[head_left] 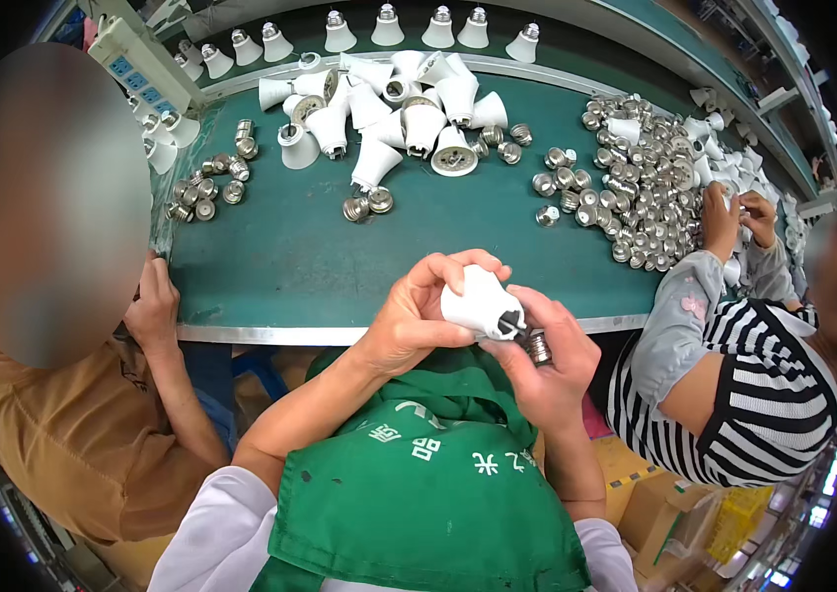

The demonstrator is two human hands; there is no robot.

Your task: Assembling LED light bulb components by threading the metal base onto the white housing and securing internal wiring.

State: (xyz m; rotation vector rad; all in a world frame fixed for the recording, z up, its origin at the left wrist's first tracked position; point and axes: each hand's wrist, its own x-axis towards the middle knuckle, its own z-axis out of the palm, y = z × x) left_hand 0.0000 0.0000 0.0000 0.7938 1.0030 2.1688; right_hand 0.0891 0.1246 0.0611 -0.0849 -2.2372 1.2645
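Observation:
My left hand [418, 308] grips a white bulb housing [479, 299] over the table's front edge, its narrow open end turned toward my right hand. My right hand [554, 360] is closed around a silver screw cap [538, 347], with thumb and forefinger up against the housing's dark opening. The cap sits in the palm side, apart from the opening. Farther back on the green table lies a heap of white bulb housings [424, 126]. Two loose screw caps [367, 204] rest just in front of that heap.
A large pile of silver screw caps [636, 187] covers the right of the table, where a person in striped clothes [724, 395] works. At left sits another person [93, 434], near a few caps [206, 187]. Finished-looking housings [387, 27] stand along the back ledge; a power strip [132, 74] is at back left.

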